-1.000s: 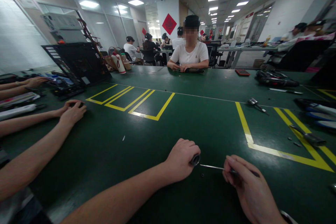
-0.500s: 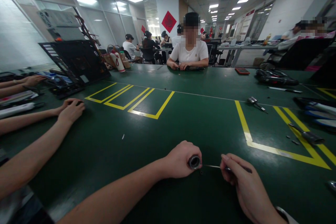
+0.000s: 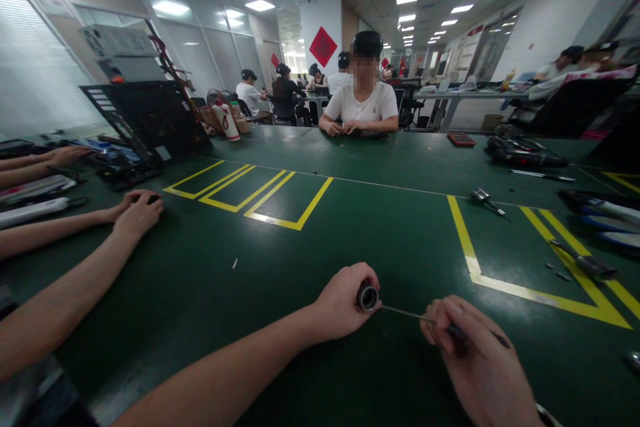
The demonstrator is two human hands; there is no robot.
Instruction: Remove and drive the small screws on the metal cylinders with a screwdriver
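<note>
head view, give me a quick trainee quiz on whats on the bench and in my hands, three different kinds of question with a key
1. Which hand holds the hollow metal cylinder?
2. True or false: the thin-shafted tool lies loose on the green table.
3. Multiple choice: what colour is the tape on the table?
a) red
b) yellow
c) blue

Key: 1. the left hand; 2. false, the right hand grips it; 3. b
</note>
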